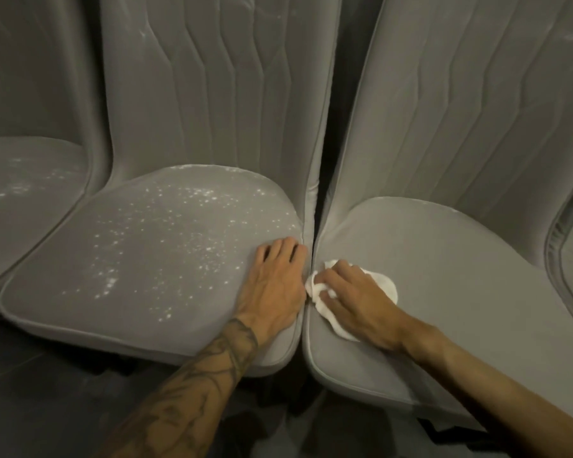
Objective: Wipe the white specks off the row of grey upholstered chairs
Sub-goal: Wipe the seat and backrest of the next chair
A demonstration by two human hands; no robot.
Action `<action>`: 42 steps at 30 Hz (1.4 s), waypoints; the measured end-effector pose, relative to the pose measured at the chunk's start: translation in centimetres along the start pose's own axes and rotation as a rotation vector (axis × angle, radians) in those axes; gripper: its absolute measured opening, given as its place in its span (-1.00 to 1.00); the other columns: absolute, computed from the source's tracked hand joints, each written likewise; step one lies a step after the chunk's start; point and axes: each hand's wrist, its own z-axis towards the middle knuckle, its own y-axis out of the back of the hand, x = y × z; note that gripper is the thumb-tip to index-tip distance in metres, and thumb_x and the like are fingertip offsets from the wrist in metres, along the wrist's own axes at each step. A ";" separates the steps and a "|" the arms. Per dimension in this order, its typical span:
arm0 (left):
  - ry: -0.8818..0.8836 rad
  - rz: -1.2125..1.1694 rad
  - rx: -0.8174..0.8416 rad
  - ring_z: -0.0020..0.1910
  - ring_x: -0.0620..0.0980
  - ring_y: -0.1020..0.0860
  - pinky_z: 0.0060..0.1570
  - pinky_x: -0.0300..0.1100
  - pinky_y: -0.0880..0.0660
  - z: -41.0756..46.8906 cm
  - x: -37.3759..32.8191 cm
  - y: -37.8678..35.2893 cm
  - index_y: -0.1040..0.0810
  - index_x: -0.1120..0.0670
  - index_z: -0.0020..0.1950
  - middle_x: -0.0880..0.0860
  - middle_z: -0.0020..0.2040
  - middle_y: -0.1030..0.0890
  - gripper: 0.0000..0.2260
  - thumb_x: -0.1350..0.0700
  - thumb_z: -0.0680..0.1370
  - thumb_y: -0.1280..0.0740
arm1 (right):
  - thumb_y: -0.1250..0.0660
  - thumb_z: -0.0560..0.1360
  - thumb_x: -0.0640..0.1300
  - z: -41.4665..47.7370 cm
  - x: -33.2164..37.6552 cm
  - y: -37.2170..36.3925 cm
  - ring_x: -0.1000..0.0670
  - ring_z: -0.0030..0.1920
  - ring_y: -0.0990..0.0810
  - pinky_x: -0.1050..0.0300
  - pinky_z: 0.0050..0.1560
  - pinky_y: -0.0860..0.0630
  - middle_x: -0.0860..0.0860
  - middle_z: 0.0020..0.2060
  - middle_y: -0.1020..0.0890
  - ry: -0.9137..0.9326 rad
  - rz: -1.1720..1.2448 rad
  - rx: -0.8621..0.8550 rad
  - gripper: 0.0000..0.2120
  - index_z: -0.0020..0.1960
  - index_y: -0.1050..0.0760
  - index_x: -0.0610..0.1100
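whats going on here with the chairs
A person is cleaning a row of grey upholstered chairs. The right hand grips a bunched white cloth at the left edge of the right-hand seat, which looks free of specks. The left hand rests on the right edge of the middle seat, close beside the right hand. The middle seat is covered in white specks, and the far-left seat shows some too, so neither has been wiped clean yet.
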 end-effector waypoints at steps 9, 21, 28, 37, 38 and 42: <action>-0.008 -0.002 -0.025 0.16 0.09 -0.48 0.21 0.04 -0.44 0.0 -0.1 0.1 -0.45 0.02 0.23 0.06 0.18 -0.49 -0.71 0.13 0.53 -0.13 | -0.16 0.66 -0.04 2.4 -1.3 -0.4 -0.16 0.10 -0.48 -0.09 0.18 -0.39 -0.12 0.16 -0.53 -0.194 -0.127 -0.004 -0.71 0.31 -0.46 -0.13; -0.024 -0.003 -0.010 0.19 0.10 -0.48 0.22 0.05 -0.43 0.0 -0.2 0.2 -0.46 0.04 0.26 0.08 0.21 -0.49 -0.69 0.09 0.54 -0.14 | -0.11 0.67 0.01 1.8 -0.4 -0.2 -0.14 0.15 -0.47 -0.08 0.24 -0.35 -0.11 0.24 -0.49 -0.228 -0.146 0.034 -0.68 0.33 -0.42 -0.11; -0.020 0.009 0.004 0.22 0.14 -0.49 0.26 0.08 -0.41 0.3 -0.3 0.5 -0.50 0.08 0.30 0.12 0.25 -0.51 -0.65 0.11 0.57 -0.10 | -0.12 0.69 0.01 -3.5 -1.4 2.3 -0.10 0.19 -0.48 -0.02 0.28 -0.37 -0.04 0.26 -0.47 -0.098 0.034 0.098 -0.71 0.35 -0.43 -0.03; -0.052 0.006 -0.089 0.12 0.18 -0.51 0.17 0.13 -0.44 0.4 -0.2 -0.5 -0.50 0.12 0.21 0.15 0.15 -0.52 -0.76 0.16 0.60 -0.15 | -0.05 0.67 0.10 -7.5 0.6 1.0 -0.06 0.09 -0.52 -0.03 0.14 -0.44 0.05 0.13 -0.51 -0.294 -0.035 -0.034 -0.72 0.28 -0.44 0.09; -0.053 0.007 -0.095 0.11 0.18 -0.50 0.17 0.13 -0.43 0.5 -0.1 -0.7 -0.50 0.12 0.22 0.15 0.15 -0.52 -0.77 0.16 0.61 -0.16 | -0.05 0.68 0.11 -8.8 1.6 1.0 -0.06 0.07 -0.51 -0.04 0.12 -0.44 0.05 0.13 -0.49 -0.258 0.008 0.001 -0.74 0.27 -0.42 0.11; -0.057 0.017 -0.127 0.09 0.17 -0.48 0.13 0.12 -0.40 0.5 0.0 -1.2 -0.48 0.11 0.21 0.13 0.14 -0.51 -0.78 0.16 0.64 -0.11 | -0.13 0.67 0.03 -10.3 -1.9 3.5 -0.13 0.16 -0.52 -0.07 0.22 -0.42 -0.04 0.21 -0.51 -0.348 -0.066 0.015 -0.71 0.33 -0.44 -0.01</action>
